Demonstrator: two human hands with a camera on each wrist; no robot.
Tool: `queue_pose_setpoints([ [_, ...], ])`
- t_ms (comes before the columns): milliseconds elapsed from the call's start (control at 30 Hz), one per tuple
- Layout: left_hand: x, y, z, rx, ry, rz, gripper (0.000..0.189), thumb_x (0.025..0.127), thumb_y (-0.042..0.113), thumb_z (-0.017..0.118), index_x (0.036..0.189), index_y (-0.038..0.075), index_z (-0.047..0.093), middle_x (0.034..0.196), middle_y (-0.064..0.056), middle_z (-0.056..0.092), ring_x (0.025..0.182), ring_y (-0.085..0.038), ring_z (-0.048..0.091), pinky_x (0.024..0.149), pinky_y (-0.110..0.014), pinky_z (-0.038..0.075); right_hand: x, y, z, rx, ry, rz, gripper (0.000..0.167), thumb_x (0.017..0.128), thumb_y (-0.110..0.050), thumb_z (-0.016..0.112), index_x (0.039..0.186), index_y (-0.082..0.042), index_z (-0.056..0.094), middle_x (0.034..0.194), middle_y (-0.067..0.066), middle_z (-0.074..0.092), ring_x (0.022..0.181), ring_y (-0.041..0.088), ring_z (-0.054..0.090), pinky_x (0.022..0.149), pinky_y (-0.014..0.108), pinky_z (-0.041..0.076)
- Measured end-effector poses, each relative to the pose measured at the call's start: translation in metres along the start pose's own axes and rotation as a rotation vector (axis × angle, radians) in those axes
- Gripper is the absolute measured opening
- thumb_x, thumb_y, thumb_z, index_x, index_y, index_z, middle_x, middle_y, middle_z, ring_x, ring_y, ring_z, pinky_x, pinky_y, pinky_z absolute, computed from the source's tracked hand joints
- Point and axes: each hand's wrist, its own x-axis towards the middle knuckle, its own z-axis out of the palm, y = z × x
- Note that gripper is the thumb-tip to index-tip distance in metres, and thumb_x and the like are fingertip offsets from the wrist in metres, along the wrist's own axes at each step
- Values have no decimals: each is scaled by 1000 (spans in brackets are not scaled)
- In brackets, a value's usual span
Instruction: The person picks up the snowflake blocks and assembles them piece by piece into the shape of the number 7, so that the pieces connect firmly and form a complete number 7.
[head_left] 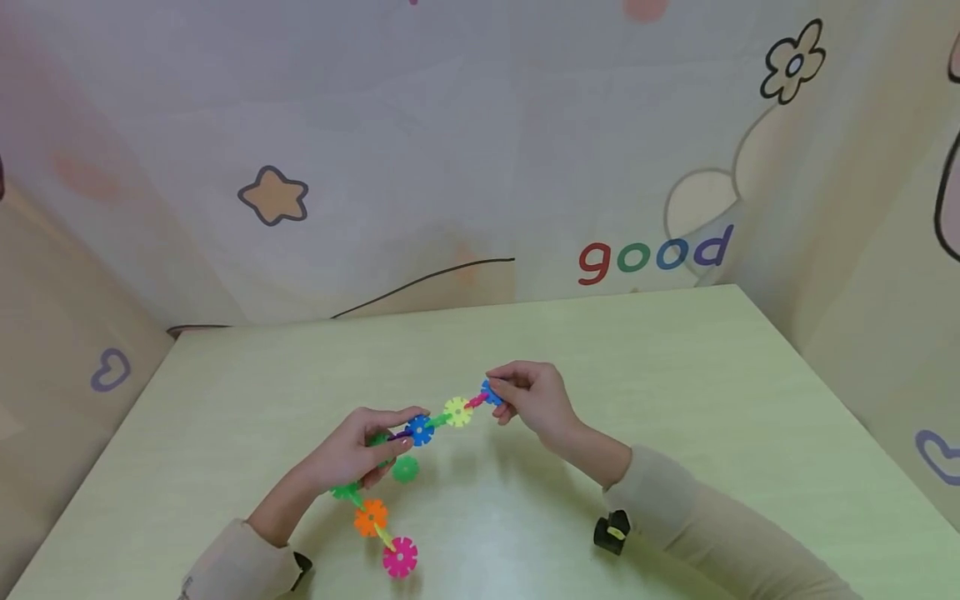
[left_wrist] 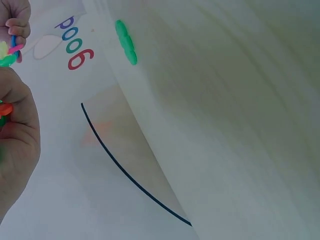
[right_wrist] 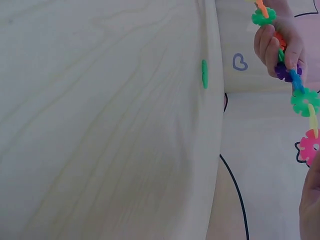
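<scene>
A chain of notched plastic snowflake discs (head_left: pixel 457 412) in several colours stretches between the two hands, held above the table. My left hand (head_left: pixel 348 454) grips its middle, thumb and forefinger at a blue disc (head_left: pixel 420 430), and its palm hides part of the chain. From that hand the other end hangs down through an orange disc (head_left: pixel 371 517) to a pink disc (head_left: pixel 400 557). At the upper right end, my right hand (head_left: pixel 542 406) pinches a blue disc (head_left: pixel 491 392) between thumb and fingers. A separate green disc (head_left: pixel 406 469) lies on the table beside the left hand.
The pale green table (head_left: pixel 675 367) meets a printed cloth backdrop (head_left: pixel 450 167) at its far edge, with more cloth at both sides. Dark wrist devices (head_left: pixel 612 533) sit under the sleeves. In the left wrist view the loose green disc (left_wrist: pixel 126 42) lies flat near the table's edge.
</scene>
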Motion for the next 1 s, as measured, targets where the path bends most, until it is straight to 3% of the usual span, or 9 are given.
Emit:
queue_pose_setpoints([
  [233,3,-3,3,41,-26,1,47,92,12,54,138,11,41,53,-10,47,40,-18,42,40,-25,43,2,-1,-4,-40,-26,-68,22,87,-2,59,107,5,62,80,13,61,61,25,63,62,34,54],
  [467,6,-4,6,94,-80,-13,56,94,11,50,143,5,24,75,-16,60,63,-26,59,64,-31,54,5,-5,-8,-53,-69,-68,29,88,2,56,117,3,58,88,14,62,74,35,63,68,32,54],
  [700,14,1,8,100,-41,-13,52,92,8,54,138,-2,33,101,-20,59,68,-29,62,66,-29,53,7,-9,-7,-43,-100,-94,31,87,5,55,118,5,56,90,18,61,74,36,62,66,29,54],
  [867,24,4,14,77,22,-37,40,90,8,57,126,-4,48,91,-19,61,72,-25,62,65,-30,53,9,-10,-5,-42,-93,-88,30,87,5,55,117,4,57,87,16,61,72,33,63,66,29,54],
  [1000,29,5,19,63,39,-25,39,89,9,58,124,-3,46,84,-21,62,71,-30,62,62,-32,54,11,-9,-2,-45,-121,-89,31,86,6,56,117,6,56,87,17,61,69,29,64,65,30,54],
])
